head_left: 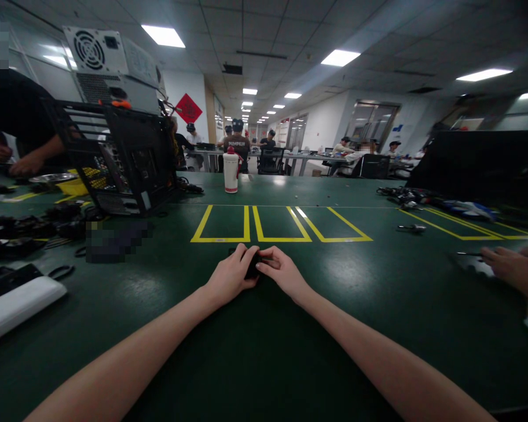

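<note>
Both of my hands meet over the green tabletop (264,351), just in front of the yellow taped boxes. My left hand (229,274) is closed around a small black object (252,268), mostly hidden by the fingers, so its kind cannot be made out. Thumb and fingers of my right hand (281,271) pinch at the right side of that same black object. Beyond the hands, three yellow tape outlines (220,240) lie side by side on the surface.
To the left stands an open computer case (132,158) with a power supply (114,55) on top. A white cup (231,172) is at the back. A power strip (22,308) lies left. Cables (405,195) and another person's hands (513,269) are at the right.
</note>
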A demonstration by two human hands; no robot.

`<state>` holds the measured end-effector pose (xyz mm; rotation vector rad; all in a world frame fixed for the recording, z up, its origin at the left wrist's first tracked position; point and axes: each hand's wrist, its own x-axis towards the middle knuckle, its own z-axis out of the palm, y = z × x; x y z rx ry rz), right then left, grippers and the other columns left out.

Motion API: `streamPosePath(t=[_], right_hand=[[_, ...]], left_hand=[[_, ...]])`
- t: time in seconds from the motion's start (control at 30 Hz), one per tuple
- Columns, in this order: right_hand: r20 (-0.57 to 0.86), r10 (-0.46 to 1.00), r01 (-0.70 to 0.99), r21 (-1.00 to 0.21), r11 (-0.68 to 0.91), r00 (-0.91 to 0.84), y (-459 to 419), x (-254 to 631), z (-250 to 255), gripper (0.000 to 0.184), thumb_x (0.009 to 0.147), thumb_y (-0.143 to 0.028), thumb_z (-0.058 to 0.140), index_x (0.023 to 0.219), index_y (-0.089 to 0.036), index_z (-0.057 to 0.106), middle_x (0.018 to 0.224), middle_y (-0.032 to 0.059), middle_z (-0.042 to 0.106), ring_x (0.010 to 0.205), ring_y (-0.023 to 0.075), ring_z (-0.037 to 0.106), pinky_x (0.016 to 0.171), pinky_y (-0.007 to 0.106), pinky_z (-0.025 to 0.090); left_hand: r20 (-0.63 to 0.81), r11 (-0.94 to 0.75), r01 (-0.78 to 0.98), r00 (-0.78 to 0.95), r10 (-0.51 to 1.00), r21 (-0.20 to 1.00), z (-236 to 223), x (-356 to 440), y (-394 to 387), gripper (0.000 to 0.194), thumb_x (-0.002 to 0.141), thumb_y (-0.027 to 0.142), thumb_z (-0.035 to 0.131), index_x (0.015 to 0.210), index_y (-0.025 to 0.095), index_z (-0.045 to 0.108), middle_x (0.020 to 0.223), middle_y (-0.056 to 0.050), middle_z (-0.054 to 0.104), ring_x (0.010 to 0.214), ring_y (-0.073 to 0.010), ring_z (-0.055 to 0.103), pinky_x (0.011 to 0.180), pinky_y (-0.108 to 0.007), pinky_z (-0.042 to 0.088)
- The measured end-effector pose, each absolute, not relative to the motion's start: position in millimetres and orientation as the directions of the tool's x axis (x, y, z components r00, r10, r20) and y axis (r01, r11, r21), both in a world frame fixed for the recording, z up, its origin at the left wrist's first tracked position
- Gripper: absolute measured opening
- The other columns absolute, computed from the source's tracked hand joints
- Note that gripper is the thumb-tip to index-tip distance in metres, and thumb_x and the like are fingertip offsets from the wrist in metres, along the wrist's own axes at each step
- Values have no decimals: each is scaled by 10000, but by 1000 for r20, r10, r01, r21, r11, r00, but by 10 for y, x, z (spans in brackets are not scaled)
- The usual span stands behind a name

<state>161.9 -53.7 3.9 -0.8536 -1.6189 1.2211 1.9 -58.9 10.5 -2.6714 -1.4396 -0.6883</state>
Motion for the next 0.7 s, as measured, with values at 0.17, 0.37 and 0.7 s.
streamPosePath(t=[0.17,0.37,0.7], right_hand=[[176,926,76,-974,213,-333,-508,1638,48,337,701,-229,576,1024,-201,486,1076,49,533,1041,189,500,923,395,382],[219,897,-5,-972,235,-383,-555,1634,62,300,671,-187,602,944,-212,481,1029,19,535,972,175,541,858,367,440],[198,919,74,-969,236,-340,-479,1646,9,328,709,-238,566,1027,-218,486,1074,42,524,1018,186,510,905,400,386]], left_hand=[[396,-574,799,474,786,183,102,12,-588,601,696,259,564,1193,258,227,1105,-43,359,878,-182,510,689,-293,474],[398,-573,801,474,785,176,110,16,-591,589,700,265,553,1193,253,233,1087,-48,366,854,-183,516,664,-293,474],[393,-559,809,462,795,181,99,21,-577,606,689,272,574,1193,253,238,1089,-48,371,872,-191,519,684,-304,478]])
